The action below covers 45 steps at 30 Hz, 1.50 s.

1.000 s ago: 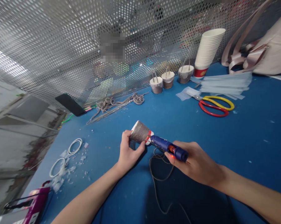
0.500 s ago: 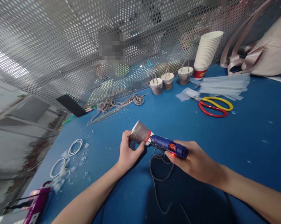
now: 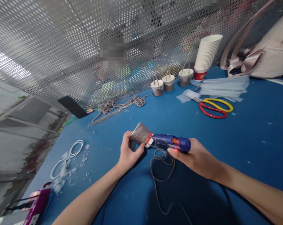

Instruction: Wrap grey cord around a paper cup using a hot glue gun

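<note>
My left hand (image 3: 131, 153) grips a paper cup (image 3: 140, 133) lying tilted on its side, its wall mostly wound with grey-brown cord. A red and white band shows bare near its base. In my right hand (image 3: 195, 156) is a blue hot glue gun (image 3: 169, 141) with a small red light glowing. Its nozzle points left and meets the cup at the red band, or nearly so; I cannot tell whether it touches. From the cup, loose cord (image 3: 163, 180) runs down in loops across the blue table (image 3: 118, 193).
Behind stand several cord-wrapped cups (image 3: 157, 88) and a leaning stack of paper cups (image 3: 207, 53). Scissors (image 3: 214, 114) lie by translucent strips (image 3: 224, 87) at right. Cord bundles (image 3: 110, 106), a phone (image 3: 72, 107), white rings (image 3: 76, 148) and a purple power strip (image 3: 39, 203) are leftward. A perforated metal panel (image 3: 80, 56) rises behind.
The glue gun's rear has swung slightly up and right with my right hand, its nozzle staying by the red band. My left hand and the cup hold nearly the same place.
</note>
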Each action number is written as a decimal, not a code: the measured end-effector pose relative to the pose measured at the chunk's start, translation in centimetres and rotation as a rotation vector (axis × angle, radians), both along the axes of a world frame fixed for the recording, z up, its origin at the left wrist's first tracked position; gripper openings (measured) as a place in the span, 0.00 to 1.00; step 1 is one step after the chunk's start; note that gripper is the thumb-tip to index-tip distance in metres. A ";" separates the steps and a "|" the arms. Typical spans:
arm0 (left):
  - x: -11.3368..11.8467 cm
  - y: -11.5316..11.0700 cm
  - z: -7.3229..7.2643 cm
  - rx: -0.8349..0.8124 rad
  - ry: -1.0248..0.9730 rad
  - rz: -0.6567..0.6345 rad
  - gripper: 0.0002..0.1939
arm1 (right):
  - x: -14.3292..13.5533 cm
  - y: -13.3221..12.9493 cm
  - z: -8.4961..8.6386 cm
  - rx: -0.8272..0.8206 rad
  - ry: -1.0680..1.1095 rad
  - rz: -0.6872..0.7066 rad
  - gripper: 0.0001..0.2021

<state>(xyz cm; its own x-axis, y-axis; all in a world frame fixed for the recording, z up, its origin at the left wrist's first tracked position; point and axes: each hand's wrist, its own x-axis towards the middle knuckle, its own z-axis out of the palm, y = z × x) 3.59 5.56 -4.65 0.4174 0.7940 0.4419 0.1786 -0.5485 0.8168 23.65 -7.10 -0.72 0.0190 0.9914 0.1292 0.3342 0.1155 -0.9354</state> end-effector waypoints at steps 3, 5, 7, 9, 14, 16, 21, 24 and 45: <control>0.0 0.0 0.1 -0.026 -0.021 0.008 0.16 | 0.0 0.0 -0.1 -0.010 0.012 0.001 0.15; -0.1 0.0 0.1 -0.035 -0.029 0.009 0.16 | 0.0 0.0 -0.1 -0.014 0.020 0.010 0.15; -0.2 0.0 0.1 -0.049 -0.030 0.010 0.16 | 0.0 0.0 -0.1 -0.050 0.042 0.008 0.15; -0.3 0.1 0.0 -0.064 -0.031 0.011 0.16 | 0.1 0.1 0.1 -0.121 0.078 -0.015 0.15; -0.4 0.2 -0.1 -0.047 -0.050 -0.004 0.16 | 0.4 0.3 0.5 -0.237 0.144 -0.060 0.17; -0.4 0.2 -0.1 -0.041 -0.054 -0.020 0.16 | 0.3 0.3 0.5 -0.237 0.147 -0.055 0.16; -0.2 0.1 0.1 -0.051 -0.051 -0.033 0.16 | -0.1 -0.2 0.4 -0.138 0.097 0.013 0.15; -0.2 0.1 0.2 -0.047 -0.050 -0.031 0.15 | -0.3 -0.3 0.6 -0.077 0.074 0.039 0.15; -0.2 0.0 0.6 -0.157 -0.057 -0.005 0.18 | 0.5 0.5 -0.7 -0.334 0.335 -0.061 0.15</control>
<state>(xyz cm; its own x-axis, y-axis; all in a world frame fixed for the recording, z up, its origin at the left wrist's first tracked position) 3.36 5.60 -4.06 0.3990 0.8534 0.3353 0.1275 -0.4137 0.9014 24.11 -6.57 -1.38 0.0648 0.9734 -0.2199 0.0048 -0.2207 -0.9753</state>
